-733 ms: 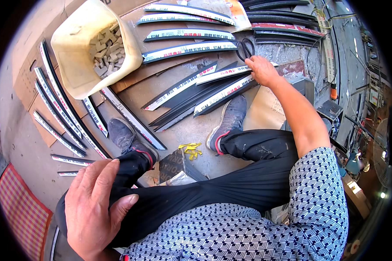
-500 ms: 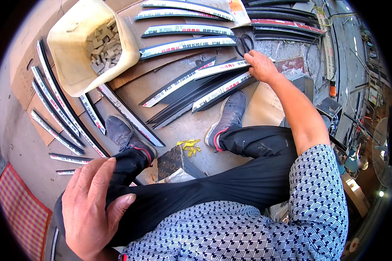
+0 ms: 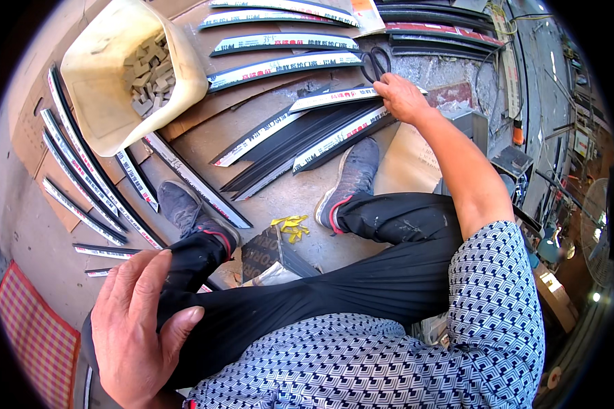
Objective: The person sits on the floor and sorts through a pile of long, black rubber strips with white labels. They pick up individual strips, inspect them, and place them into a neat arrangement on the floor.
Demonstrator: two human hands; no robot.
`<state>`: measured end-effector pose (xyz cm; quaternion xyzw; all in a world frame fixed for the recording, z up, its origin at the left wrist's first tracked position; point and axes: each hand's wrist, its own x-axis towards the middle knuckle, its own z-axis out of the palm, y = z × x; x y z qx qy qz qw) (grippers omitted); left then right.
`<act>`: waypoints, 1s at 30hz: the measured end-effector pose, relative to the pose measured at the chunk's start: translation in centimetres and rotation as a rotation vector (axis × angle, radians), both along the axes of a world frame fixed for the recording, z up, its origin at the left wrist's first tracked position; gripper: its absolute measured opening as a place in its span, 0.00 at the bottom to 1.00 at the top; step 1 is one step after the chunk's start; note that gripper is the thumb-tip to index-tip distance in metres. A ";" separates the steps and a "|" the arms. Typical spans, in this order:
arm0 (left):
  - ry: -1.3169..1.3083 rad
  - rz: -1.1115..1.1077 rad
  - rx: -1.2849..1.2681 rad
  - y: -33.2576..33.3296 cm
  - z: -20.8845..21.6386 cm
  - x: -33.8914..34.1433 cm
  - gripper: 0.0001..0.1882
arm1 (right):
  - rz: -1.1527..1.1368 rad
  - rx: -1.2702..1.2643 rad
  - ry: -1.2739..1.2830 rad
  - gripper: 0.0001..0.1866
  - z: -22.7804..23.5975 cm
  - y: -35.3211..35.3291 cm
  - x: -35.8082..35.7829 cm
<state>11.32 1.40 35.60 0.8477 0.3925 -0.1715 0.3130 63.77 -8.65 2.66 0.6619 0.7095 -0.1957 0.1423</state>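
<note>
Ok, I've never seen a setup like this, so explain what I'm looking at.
There is no machine here: it's a seated person working with bare hands. The view comes from a wide fisheye camera worn on the person's head, looking down, so straight edges bend toward the rim.

The right hand reaches forward, its fingers at a white-faced strip; whether they grip it or only touch it, I can't tell. Just beyond are black looped handles. The left hand is open over the left leg, with nothing visible in it.

On the ground, partly covered with cardboard, lie many dark-edged strips. There's also a pale bucket of small greyish blocks, and some yellow scraps.
</note>
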 end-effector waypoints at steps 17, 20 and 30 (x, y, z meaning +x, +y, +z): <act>0.044 -0.005 0.004 -0.1 -0.2 0.1 0.37 | 0.004 -0.207 -0.037 0.17 0.9 1.0 0.6; 0.043 -0.001 0.003 -0.2 -0.2 0.2 0.37 | 0.010 -0.211 -0.051 0.17 0.8 0.9 0.8; -0.044 -0.004 -0.015 0.6 -1.0 0.5 0.32 | -0.009 -0.188 -0.052 0.17 1.2 0.4 1.4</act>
